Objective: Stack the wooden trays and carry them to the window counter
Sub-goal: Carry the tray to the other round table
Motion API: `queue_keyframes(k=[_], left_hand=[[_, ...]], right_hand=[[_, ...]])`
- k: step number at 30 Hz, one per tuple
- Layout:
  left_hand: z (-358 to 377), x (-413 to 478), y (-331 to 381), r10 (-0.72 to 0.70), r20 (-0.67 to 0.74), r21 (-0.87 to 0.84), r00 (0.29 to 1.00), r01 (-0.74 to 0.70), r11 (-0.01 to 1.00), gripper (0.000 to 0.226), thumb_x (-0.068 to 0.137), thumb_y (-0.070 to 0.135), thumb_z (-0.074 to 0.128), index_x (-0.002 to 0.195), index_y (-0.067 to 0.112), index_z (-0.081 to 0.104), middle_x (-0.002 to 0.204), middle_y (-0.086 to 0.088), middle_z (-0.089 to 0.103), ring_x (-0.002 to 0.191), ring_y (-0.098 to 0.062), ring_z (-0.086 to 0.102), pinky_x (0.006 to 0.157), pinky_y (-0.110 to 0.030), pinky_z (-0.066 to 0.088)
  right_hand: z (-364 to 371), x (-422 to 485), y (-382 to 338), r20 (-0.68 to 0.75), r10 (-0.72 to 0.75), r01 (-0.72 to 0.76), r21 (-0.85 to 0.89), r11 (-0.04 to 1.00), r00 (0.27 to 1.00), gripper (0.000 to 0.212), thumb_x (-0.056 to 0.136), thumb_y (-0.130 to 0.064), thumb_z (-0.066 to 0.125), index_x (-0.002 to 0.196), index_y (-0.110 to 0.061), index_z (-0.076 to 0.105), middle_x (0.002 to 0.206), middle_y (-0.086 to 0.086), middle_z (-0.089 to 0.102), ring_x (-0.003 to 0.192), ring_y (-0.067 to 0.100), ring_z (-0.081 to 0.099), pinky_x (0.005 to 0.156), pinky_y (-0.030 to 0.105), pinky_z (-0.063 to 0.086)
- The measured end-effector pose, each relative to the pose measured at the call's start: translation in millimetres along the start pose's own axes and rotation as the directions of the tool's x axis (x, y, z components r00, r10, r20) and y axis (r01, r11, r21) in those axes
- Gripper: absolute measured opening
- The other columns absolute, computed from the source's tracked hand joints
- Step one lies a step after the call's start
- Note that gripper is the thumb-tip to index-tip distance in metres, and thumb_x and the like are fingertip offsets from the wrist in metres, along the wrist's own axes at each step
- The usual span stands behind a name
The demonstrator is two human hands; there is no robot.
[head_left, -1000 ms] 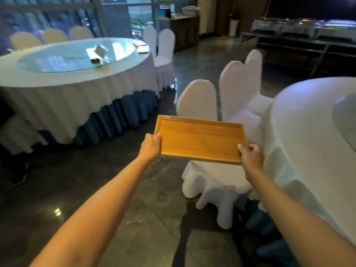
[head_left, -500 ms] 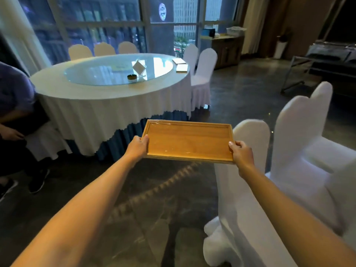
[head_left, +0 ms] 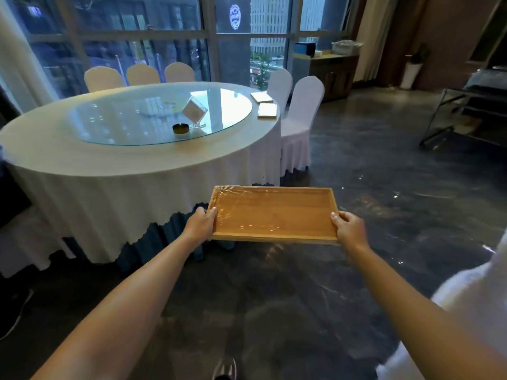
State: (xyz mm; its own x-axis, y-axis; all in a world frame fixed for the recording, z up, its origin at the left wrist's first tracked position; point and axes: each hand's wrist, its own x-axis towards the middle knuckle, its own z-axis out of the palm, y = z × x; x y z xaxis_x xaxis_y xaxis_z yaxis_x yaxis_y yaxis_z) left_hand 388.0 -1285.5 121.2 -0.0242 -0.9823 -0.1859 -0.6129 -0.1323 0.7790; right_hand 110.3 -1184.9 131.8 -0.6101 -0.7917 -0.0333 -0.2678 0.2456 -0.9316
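Observation:
I hold a rectangular wooden tray (head_left: 274,212) level in front of me, its top covered with clear plastic film. A second edge shows under its near side, so it may be a stack; I cannot tell how many. My left hand (head_left: 199,224) grips the tray's left short end and my right hand (head_left: 348,229) grips the right short end. The wooden window counter (head_left: 333,75) stands far off at the back right, beside the glass wall, with boxes on top.
A large round table (head_left: 129,163) with white cloth and glass turntable fills the left, with covered chairs (head_left: 300,116) around it. A white chair cover (head_left: 472,311) is at my right. A metal cart (head_left: 466,113) stands far right. Dark polished floor (head_left: 384,174) lies between me and the counter.
The view has swung left and forward: the white chairs on my right have slid out of frame, the round table and window have come closer. Both hands keep the same grip on the tray.

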Motion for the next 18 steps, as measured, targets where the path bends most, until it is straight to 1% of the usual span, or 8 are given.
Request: queue_keyframes(k=[2, 4, 6, 8, 11, 13, 15, 18], left_hand=[[-1, 62, 9, 0.022, 0.016, -0.004, 1.0, -0.022, 1.0, 0.039, 0.097, 0.039, 0.031, 0.106, 0.005, 0.046, 0.089, -0.007, 0.05, 0.074, -0.016, 0.047, 0.063, -0.028, 0.035], [-7, 119, 23, 0.037, 0.022, 0.002, 0.999, -0.037, 0.999, 0.039, 0.097, 0.038, 0.032, 0.106, 0.003, 0.047, 0.094, -0.009, 0.051, 0.077, -0.017, 0.047, 0.069, -0.031, 0.035], [-14, 171, 38, 0.047, 0.043, 0.019, 0.998, -0.048, 0.999, 0.042, 0.097, 0.037, 0.032, 0.11, 0.001, 0.047, 0.099, -0.012, 0.054, 0.082, -0.02, 0.05, 0.073, -0.033, 0.036], [-17, 221, 54, 0.057, 0.073, 0.036, 0.996, -0.059, 0.998, 0.044, 0.096, 0.038, 0.033, 0.113, -0.001, 0.047, 0.108, -0.018, 0.057, 0.092, -0.028, 0.053, 0.077, -0.034, 0.04], [-11, 287, 79, 0.07, 0.106, 0.017, 0.992, -0.073, 0.997, 0.045, 0.096, 0.038, 0.035, 0.113, -0.002, 0.047, 0.114, -0.023, 0.058, 0.103, -0.036, 0.056, 0.087, -0.041, 0.046], [-1, 331, 93, 0.071, 0.136, 0.007, 0.988, -0.073, 0.997, 0.046, 0.095, 0.04, 0.036, 0.114, -0.001, 0.047, 0.115, -0.022, 0.059, 0.104, -0.034, 0.057, 0.085, -0.042, 0.046], [15, 375, 105, 0.063, 0.162, 0.002, 0.985, -0.064, 0.998, 0.048, 0.095, 0.042, 0.036, 0.118, 0.001, 0.046, 0.116, -0.019, 0.058, 0.104, -0.031, 0.057, 0.079, -0.036, 0.044], [43, 441, 121, 0.059, 0.146, 0.017, 0.987, -0.062, 0.998, 0.049, 0.095, 0.04, 0.037, 0.12, -0.001, 0.048, 0.117, -0.019, 0.059, 0.102, -0.028, 0.056, 0.076, -0.03, 0.038]], right_hand=[[30, 49, -11, -0.032, 0.007, -0.008, -0.011, 1.0, 0.999, 0.038, 0.094, -0.015, 0.047, 0.123, 0.007, 0.053, 0.118, 0.023, 0.062, 0.101, 0.032, 0.059, 0.076, 0.031, 0.043], [58, 96, -28, -0.056, 0.024, -0.025, -0.011, 1.0, 0.998, 0.039, 0.094, -0.015, 0.046, 0.125, 0.007, 0.051, 0.121, 0.024, 0.06, 0.108, 0.035, 0.058, 0.079, 0.033, 0.044], [81, 142, -46, -0.068, 0.045, -0.045, 0.001, 0.999, 0.997, 0.04, 0.094, -0.015, 0.045, 0.127, 0.007, 0.049, 0.123, 0.024, 0.058, 0.11, 0.036, 0.057, 0.086, 0.038, 0.047], [101, 186, -60, -0.078, 0.055, -0.056, -0.001, 0.998, 0.995, 0.04, 0.094, -0.015, 0.045, 0.127, 0.008, 0.049, 0.125, 0.027, 0.057, 0.112, 0.039, 0.055, 0.095, 0.045, 0.047], [122, 245, -72, -0.115, 0.063, -0.068, -0.033, 0.997, 0.991, 0.039, 0.094, -0.014, 0.046, 0.126, 0.008, 0.049, 0.125, 0.028, 0.057, 0.112, 0.04, 0.055, 0.097, 0.05, 0.045], [135, 288, -71, -0.13, 0.073, -0.08, -0.045, 0.996, 0.989, 0.039, 0.094, -0.014, 0.046, 0.126, 0.007, 0.049, 0.124, 0.027, 0.057, 0.112, 0.039, 0.055, 0.097, 0.05, 0.045], [148, 333, -66, -0.131, 0.088, -0.096, -0.058, 0.994, 0.988, 0.039, 0.094, -0.015, 0.046, 0.126, 0.007, 0.051, 0.124, 0.027, 0.058, 0.112, 0.039, 0.055, 0.097, 0.051, 0.045], [167, 410, -57, -0.123, 0.091, -0.098, -0.057, 0.994, 0.988, 0.037, 0.093, -0.014, 0.047, 0.123, 0.006, 0.053, 0.122, 0.027, 0.059, 0.111, 0.04, 0.056, 0.096, 0.051, 0.045]])
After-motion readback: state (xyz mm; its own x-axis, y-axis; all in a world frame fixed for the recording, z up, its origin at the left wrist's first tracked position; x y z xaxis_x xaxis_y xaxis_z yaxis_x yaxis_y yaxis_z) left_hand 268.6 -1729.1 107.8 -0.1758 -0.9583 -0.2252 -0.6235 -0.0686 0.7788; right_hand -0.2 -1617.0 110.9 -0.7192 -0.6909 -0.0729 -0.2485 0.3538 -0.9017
